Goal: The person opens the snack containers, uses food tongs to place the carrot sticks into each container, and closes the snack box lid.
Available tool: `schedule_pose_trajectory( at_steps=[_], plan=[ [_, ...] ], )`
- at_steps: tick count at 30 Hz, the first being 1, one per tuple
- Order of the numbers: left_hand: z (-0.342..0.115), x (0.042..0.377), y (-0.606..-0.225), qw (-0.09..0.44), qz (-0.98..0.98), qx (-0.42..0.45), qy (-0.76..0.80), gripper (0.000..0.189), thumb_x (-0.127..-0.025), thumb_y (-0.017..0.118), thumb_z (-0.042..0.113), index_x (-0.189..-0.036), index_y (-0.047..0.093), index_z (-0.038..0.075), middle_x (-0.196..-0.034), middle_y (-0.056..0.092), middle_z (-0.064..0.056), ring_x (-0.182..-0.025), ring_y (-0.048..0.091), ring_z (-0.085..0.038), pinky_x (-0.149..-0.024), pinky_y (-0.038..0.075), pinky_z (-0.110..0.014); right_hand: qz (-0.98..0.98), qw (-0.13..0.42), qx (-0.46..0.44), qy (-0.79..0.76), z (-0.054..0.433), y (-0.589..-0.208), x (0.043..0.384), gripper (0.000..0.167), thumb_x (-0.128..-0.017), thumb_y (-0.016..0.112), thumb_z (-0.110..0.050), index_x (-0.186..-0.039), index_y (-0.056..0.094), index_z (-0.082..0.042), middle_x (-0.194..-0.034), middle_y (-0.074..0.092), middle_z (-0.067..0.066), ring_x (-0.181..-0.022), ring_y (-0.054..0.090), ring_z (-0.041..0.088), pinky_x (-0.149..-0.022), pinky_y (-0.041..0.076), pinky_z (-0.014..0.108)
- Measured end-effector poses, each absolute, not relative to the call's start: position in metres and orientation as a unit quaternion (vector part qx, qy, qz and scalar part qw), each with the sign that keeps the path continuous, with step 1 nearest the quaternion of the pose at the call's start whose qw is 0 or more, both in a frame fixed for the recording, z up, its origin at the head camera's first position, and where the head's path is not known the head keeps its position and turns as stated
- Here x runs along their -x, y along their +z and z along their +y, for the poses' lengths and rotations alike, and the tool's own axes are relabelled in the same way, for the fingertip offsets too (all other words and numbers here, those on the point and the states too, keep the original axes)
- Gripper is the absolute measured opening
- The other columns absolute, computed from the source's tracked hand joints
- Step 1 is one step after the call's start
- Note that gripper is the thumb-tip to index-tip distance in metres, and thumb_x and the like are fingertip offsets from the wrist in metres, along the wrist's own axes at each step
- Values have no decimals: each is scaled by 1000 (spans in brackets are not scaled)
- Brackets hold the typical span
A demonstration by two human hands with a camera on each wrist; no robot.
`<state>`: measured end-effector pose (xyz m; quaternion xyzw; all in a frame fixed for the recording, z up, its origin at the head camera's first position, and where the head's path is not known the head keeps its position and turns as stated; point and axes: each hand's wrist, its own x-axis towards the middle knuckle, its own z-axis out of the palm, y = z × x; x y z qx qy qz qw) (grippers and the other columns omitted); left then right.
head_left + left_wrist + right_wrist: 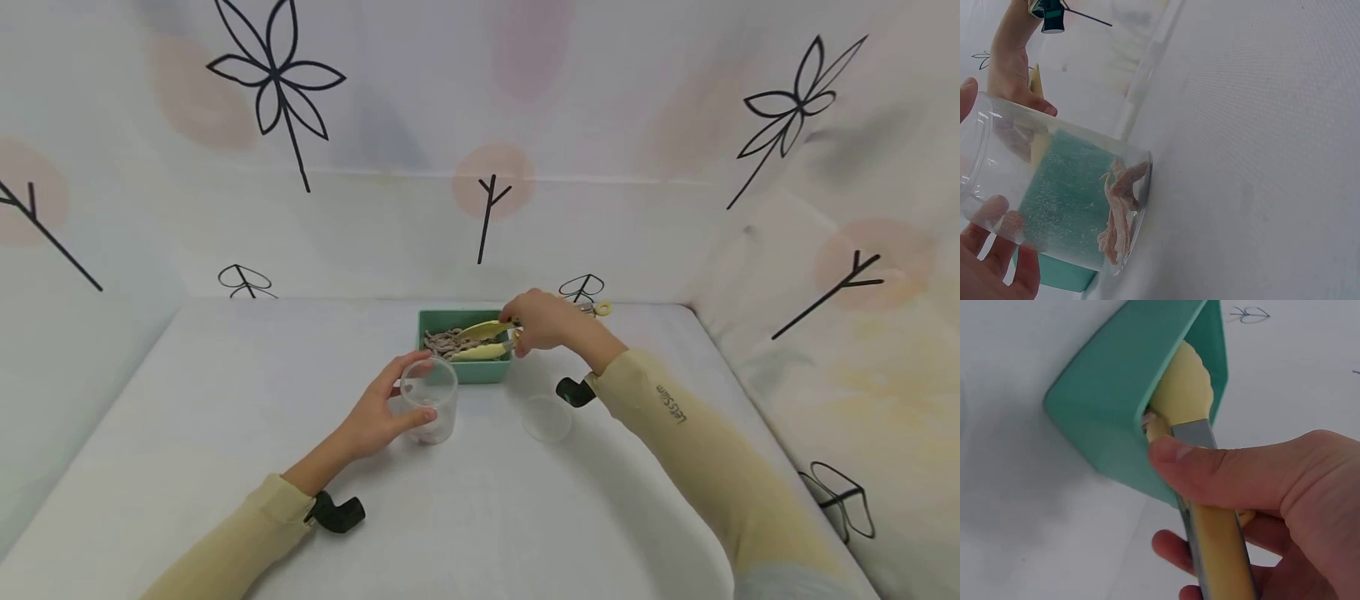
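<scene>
My left hand (380, 414) grips a clear plastic cup (442, 408) that stands upright on the table. A few pale brownish strips (1124, 206) lie at the cup's bottom in the left wrist view. With my right hand (546, 319) I hold yellow-tipped metal tongs (1216, 531), thumb on one arm and fingers round the other. The tong heads (482, 352) reach down into a green rectangular box (483, 372), spread apart over a heap of brownish strips (447, 342). In the right wrist view the box wall hides most of what the heads touch.
A round clear lid (547, 418) lies on the white table to the right of the cup. Behind the box rises a white cloth backdrop (390, 233) with drawn flowers. Black wrist cameras (339, 512) sit on both sleeves.
</scene>
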<state>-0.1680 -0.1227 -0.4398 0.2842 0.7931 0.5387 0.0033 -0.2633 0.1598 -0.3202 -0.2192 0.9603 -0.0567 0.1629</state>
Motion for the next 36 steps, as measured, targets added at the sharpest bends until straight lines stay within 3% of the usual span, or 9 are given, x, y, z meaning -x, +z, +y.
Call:
schedule_pose_trajectory(
  at_steps=[7,14,30,36],
  plan=[
    [-125,168,-441,-2,791,-288,540,76,-89,77,19,-152,36,27,-146,49,-6,-137,41,-24,-101,40,-60,956,138,239,-95,162,-332,266,48,-82,83,-14,-127,69,-10,-125,66,7,-106,61,24,-86,52,42],
    [-119,172,-440,6,791,-295,537,75,-90,77,22,-153,36,19,-146,49,-1,-137,41,-22,-102,41,-55,956,114,232,-136,178,-338,264,41,-81,83,-10,-120,73,-9,-103,72,2,-78,58,17,-68,50,32],
    [-123,168,-439,1,801,-277,531,78,-89,78,20,-153,35,20,-151,43,-3,-139,38,-25,-101,42,-54,946,85,212,-229,196,-331,261,41,-81,85,-13,-120,74,-11,-113,72,6,-78,57,18,-66,48,33],
    [-123,168,-438,-2,805,-272,528,74,-89,77,25,-151,38,21,-145,50,-3,-137,41,-26,-101,43,-54,946,67,209,-240,200,-328,259,40,-81,84,-11,-120,74,-10,-100,73,5,-69,53,18,-60,43,32]
  ],
)
